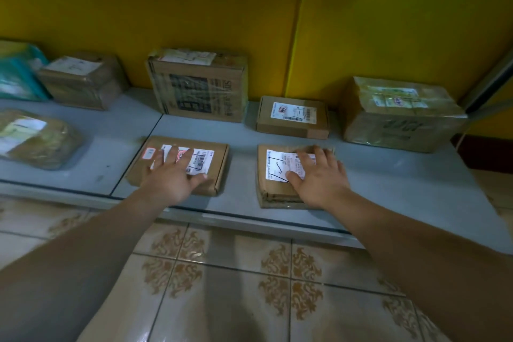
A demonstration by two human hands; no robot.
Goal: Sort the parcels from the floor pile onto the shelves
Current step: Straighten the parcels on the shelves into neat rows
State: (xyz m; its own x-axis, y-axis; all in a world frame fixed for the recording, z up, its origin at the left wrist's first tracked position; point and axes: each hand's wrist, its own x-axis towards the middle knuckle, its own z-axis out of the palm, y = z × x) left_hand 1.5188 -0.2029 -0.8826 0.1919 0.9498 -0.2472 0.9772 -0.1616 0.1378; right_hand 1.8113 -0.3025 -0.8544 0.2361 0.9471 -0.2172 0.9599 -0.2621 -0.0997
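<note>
- Lying flat, fingers spread, your left hand (170, 176) covered a flat box (207, 159), your right hand (320, 179) a creased box (274, 166).
- Behind stood a printed carton (198, 87), small box (293, 118), taped carton (401, 115).

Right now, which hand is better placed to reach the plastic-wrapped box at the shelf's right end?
Right, probably: the right hand lies nearer the plastic-wrapped box; the left hand rests farther off.
</note>
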